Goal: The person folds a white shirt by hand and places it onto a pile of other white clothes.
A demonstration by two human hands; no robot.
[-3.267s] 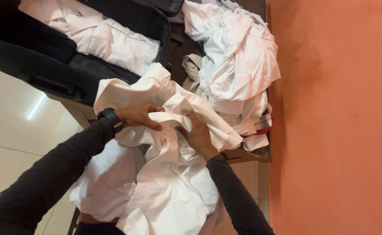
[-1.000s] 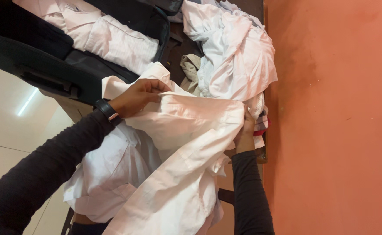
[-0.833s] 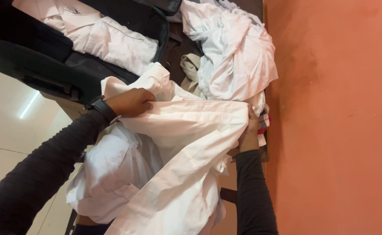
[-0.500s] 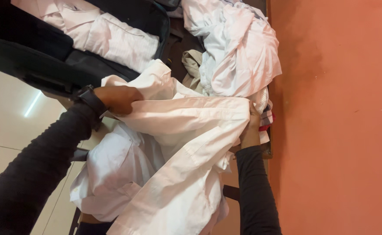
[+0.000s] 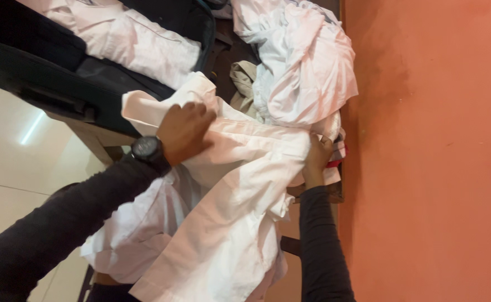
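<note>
Since half a second ago, the left hand [image 5: 185,132] has been shifted from the shirt's edge onto its top, where it is now pressed flat with fingers spread, while the right hand [image 5: 315,161] has been kept at the far edge. A pale pink shirt [image 5: 240,184] is held stretched between the two hands over the front edge of the counter [image 5: 97,140], its lower part left hanging down towards the person. No grip is closed by the left hand, which is laid palm down on the cloth; the shirt's right edge is pinched in the grip of the right hand. A black wristwatch [image 5: 147,150] is worn on the left wrist, and both arms are covered by dark sleeves. Just behind the shirt, a heap of white and pink clothes [image 5: 298,67] is piled against the orange wall [image 5: 430,151]. To the left, folded shirts [image 5: 139,47] are seen lying inside an open black suitcase [image 5: 44,84].
</note>
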